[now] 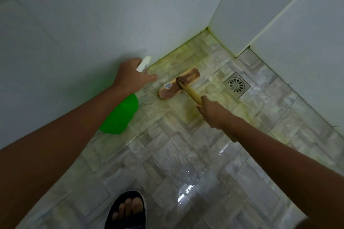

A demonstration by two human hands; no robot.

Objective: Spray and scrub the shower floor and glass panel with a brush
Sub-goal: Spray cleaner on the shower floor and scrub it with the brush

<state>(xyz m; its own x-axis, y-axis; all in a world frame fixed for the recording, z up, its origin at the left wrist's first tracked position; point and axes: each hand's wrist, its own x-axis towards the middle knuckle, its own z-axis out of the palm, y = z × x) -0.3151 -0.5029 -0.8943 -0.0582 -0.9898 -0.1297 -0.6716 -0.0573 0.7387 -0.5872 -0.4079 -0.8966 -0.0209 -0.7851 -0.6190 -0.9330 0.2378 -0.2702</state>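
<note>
brush (179,83) is looking stiff and light, a wooden block on a yellowish handle, best held along the handle, which may be slippery when wet; the right hand (212,113) is wrapping around that handle. its head is lying flat on the shower floor (186,154) near the back corner, beside the drain (236,85). left hand (131,78) is gripping a green spray bottle (121,115) by its white trigger top, close to the wall edge. floor tiles are looking wet and yellow-stained.

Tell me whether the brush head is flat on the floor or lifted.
Flat on the floor: the brush head lies on the floor tiles near the wall.
</note>
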